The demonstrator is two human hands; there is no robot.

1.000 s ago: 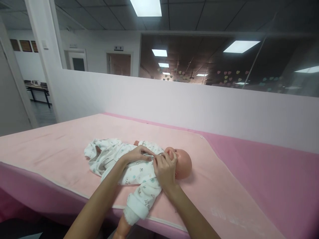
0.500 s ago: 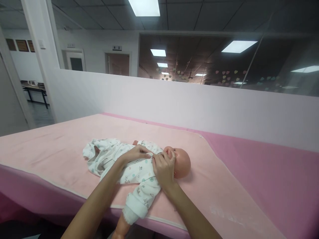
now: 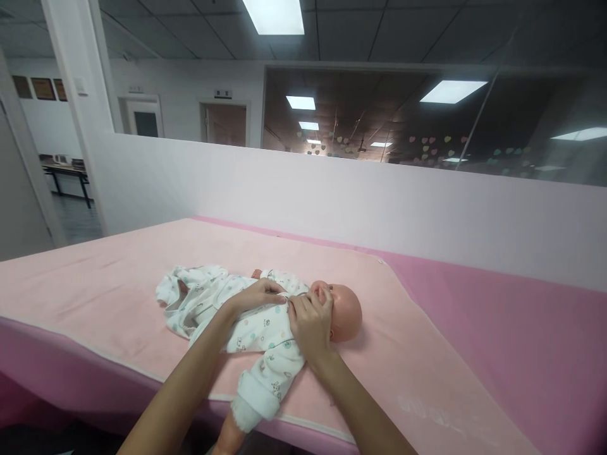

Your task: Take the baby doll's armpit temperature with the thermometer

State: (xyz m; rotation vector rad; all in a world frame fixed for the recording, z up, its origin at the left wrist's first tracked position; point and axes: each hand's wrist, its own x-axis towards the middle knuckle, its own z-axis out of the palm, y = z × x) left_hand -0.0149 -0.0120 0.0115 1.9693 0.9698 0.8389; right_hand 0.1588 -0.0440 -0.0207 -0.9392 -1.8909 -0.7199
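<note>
A baby doll lies on its back, head to the right, one arm hanging over the near edge of the padded surface. It wears a white printed baby romper with a turned-back cuff on the near sleeve. My left hand pinches the romper's front edge at the chest. Close beside it, my right hand is closed on the romper near the neckline, its fingers by the doll's chin and mouth. The fingertips of both hands nearly meet; any fastener between them is hidden.
A light pink mat lies under the doll on a darker pink padded surface. Behind rises a low white wall with glass above it. At far left stands a table beyond a doorway.
Both hands stay at the romper's chest with almost the same hold. The whole view shifts very slightly; the doll keeps its place on the mat.
</note>
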